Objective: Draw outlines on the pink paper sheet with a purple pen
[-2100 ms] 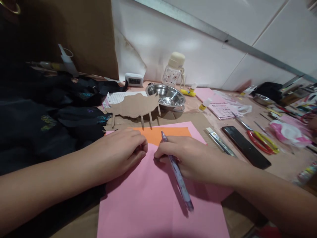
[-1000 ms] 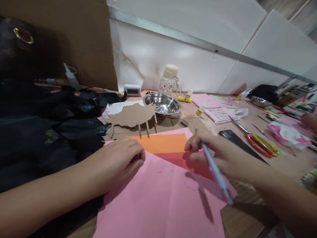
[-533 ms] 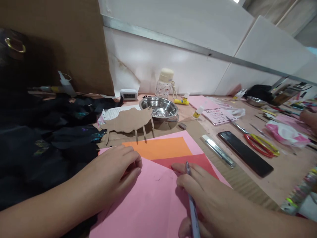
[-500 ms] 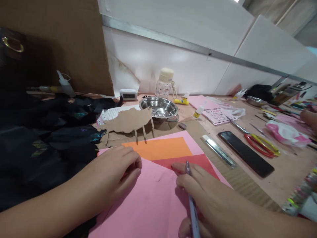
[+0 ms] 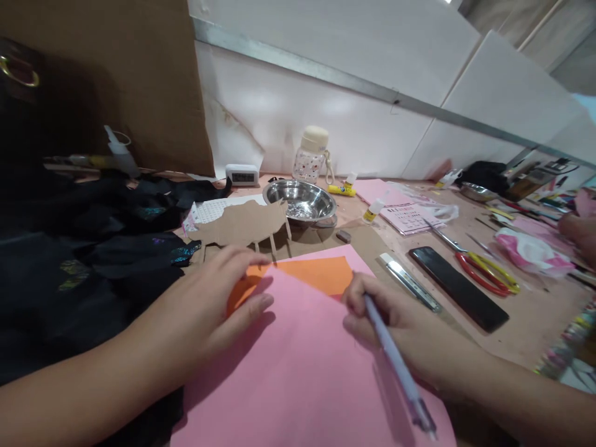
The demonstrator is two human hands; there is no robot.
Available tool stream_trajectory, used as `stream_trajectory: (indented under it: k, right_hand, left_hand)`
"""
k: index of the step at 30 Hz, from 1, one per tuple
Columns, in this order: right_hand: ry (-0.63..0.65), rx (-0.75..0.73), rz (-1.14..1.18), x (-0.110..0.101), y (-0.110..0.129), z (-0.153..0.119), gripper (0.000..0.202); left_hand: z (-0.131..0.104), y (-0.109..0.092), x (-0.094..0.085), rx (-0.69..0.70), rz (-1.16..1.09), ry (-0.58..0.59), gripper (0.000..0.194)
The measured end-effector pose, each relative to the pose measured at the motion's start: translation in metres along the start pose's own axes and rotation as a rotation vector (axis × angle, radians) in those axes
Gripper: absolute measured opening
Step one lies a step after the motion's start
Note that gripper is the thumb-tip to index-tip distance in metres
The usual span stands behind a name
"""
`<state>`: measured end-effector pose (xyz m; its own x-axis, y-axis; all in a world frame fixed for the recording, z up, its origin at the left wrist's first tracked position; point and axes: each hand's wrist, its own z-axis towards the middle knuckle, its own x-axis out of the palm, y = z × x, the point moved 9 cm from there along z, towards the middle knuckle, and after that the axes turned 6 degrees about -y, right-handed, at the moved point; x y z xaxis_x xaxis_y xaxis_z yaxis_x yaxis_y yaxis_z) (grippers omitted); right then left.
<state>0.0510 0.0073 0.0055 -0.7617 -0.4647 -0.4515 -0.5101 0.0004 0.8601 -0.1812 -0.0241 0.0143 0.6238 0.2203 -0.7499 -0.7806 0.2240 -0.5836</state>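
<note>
A pink paper sheet [image 5: 298, 372] lies in front of me, its upper edge raised over an orange sheet [image 5: 316, 273]. My left hand [image 5: 218, 304] holds the pink sheet near its top left corner, thumb on top and fingers at the far side of the edge. At the right edge is my right hand [image 5: 386, 310], fingers curled by the paper. A pale purple pen [image 5: 395, 360] rests in that hand, its rear end pointing toward me. Only a sliver of the red sheet [image 5: 336, 298] shows beside the right fingers; the pink paper covers the rest.
Behind the papers are a cardboard cutout [image 5: 242, 223], a steel bowl [image 5: 300, 202] and a bottle [image 5: 311, 155]. A box cutter [image 5: 410, 282], a black phone-like slab [image 5: 459, 288] and pliers-like scissors [image 5: 487, 273] lie right. Dark cloth [image 5: 93, 279] covers the left. Another person's hand [image 5: 577, 233] shows far right.
The pink sheet has been lifted and shifted up, covering most of the red sheet. My right hand moved right and turned the pen; my left hand opened from a curl onto the paper's edge.
</note>
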Motion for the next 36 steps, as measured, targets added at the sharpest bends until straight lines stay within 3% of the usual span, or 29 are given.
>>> stream_trajectory:
  k: [2, 4, 8, 11, 13, 17, 22, 24, 29, 36]
  right_hand:
    - [-0.184, -0.028, 0.053, -0.018, 0.008, -0.003, 0.034]
    - [-0.236, -0.035, 0.07, -0.021, 0.012, -0.01, 0.041]
    - [-0.057, 0.192, 0.286, 0.016, -0.016, -0.028, 0.047]
    - [0.182, 0.324, 0.373, 0.051, -0.035, -0.046, 0.049]
    - [0.278, 0.267, 0.3, 0.055, -0.034, -0.051, 0.043]
    - [0.256, 0.0, -0.097, 0.025, -0.018, -0.048, 0.021]
    - [0.208, -0.296, -0.6, 0.002, -0.006, -0.05, 0.03]
    - [0.177, -0.334, -0.669, -0.003, -0.009, -0.049, 0.028]
    - [0.154, -0.264, -0.771, -0.017, -0.022, -0.032, 0.024]
    - [0.021, -0.391, -0.646, -0.026, -0.006, -0.004, 0.016]
  left_hand:
    - [0.004, 0.013, -0.009, -0.082, -0.101, -0.098, 0.056]
    - [0.006, 0.028, -0.007, -0.193, -0.224, -0.119, 0.072]
    - [0.003, 0.042, 0.008, -0.29, -0.326, -0.045, 0.084]
    - [0.0, 0.032, 0.009, -0.182, -0.219, -0.03, 0.076]
    - [-0.003, 0.019, 0.011, -0.063, -0.105, 0.001, 0.069]
    - [-0.011, 0.005, 0.02, 0.092, 0.073, 0.079, 0.062]
    - [-0.015, 0.004, 0.026, 0.138, 0.163, 0.097, 0.064]
    - [-0.015, 0.006, 0.026, 0.139, 0.181, 0.083, 0.067]
    - [-0.018, 0.007, 0.025, 0.169, 0.193, 0.054, 0.07]
    - [-0.022, 0.005, 0.025, 0.188, 0.152, 0.019, 0.056]
